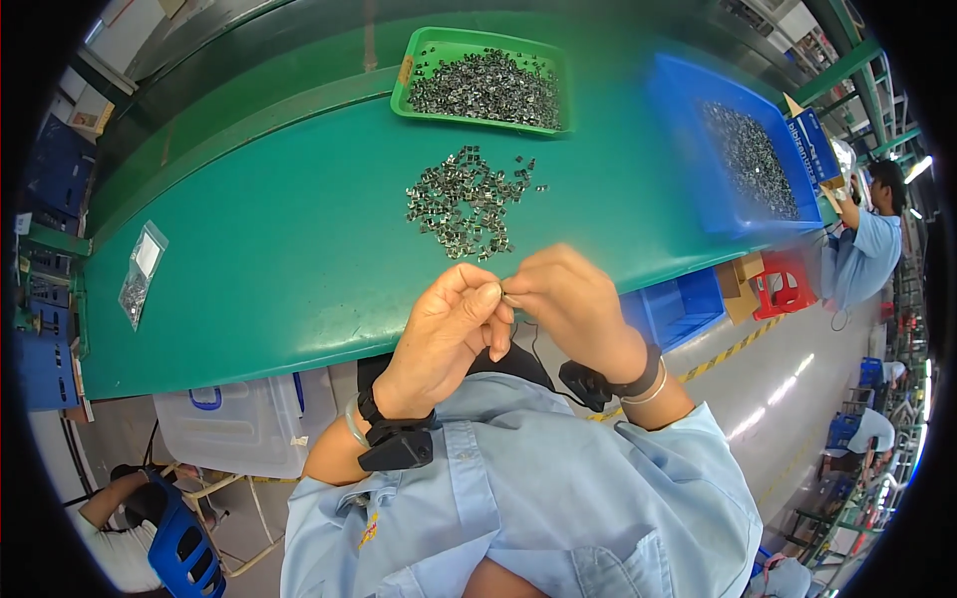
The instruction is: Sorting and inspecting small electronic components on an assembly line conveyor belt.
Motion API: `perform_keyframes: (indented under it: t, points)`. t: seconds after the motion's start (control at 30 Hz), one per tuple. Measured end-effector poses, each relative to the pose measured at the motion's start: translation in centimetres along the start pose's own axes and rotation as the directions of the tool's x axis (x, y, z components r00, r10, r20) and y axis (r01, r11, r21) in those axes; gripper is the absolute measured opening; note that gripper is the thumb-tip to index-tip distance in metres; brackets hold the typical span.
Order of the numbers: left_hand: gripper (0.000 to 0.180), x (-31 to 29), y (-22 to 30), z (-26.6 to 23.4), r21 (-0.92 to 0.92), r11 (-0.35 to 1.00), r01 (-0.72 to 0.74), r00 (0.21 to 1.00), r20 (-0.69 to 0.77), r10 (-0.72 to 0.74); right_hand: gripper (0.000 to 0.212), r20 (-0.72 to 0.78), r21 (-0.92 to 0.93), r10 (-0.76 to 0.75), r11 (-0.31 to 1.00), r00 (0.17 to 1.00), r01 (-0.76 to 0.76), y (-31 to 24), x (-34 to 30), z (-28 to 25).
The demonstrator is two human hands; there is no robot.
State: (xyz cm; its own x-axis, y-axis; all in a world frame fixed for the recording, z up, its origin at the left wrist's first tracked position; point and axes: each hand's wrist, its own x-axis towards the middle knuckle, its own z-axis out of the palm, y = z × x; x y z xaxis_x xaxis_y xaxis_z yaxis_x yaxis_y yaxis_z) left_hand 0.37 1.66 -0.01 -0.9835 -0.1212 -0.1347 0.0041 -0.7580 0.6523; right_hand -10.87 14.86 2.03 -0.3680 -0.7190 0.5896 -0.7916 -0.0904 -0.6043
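Note:
My left hand (451, 324) and my right hand (570, 304) meet at their fingertips over the table's near edge. Both pinch at the same spot; a tiny dark piece barely shows between the fingertips, too small and covered to name. Just beyond my hands, a loose pile of small shiny metal pieces (464, 204) is spread on the green table (289, 269). Behind the pile stands a green tray (399, 95) heaped with similar small metal parts (488, 88).
At the right, a large blue bin (688, 164) holds many small metal parts. A clear bag (144, 274) of small parts lies at the far left. Below the table are a clear plastic box (234, 429), a blue crate (683, 309) and a red stool (786, 289). Co-workers (867, 249) sit around.

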Motion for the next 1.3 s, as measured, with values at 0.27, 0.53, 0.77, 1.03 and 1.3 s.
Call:
perform_keyframes:
  t: [0.27,0.53,0.77,1.03,1.3]
  points:
    - [0.013,0.2,-1.1,-0.6,-0.238,0.969,0.071,0.982,0.185,-0.027,0.022,-0.070,0.165,0.095,0.983,0.993,-0.082,-0.8,-1.2,0.5]
    - [0.012,-0.1,0.0,0.1,0.019,0.998,0.064,0.995,0.071,-0.065,0.020,-0.034,0.100,0.073,0.993,0.997,-0.069,-0.3,-1.4,-0.1]
    - [0.014,-0.5,-0.2,0.8,-0.248,0.962,0.112,0.988,0.135,-0.080,0.017,-0.098,0.204,0.074,0.978,0.993,-0.052,-0.8,-1.2,0.3]
    - [0.014,-0.4,-0.4,0.2,-0.140,0.987,0.083,0.986,0.155,-0.061,0.016,-0.090,0.236,0.087,0.970,0.992,-0.064,-0.9,-1.4,0.6]
    - [0.016,-0.3,0.2,0.0,0.072,0.997,0.015,0.999,0.046,-0.018,0.018,-0.012,0.182,0.118,0.977,0.993,-0.114,-0.1,-0.9,0.1]
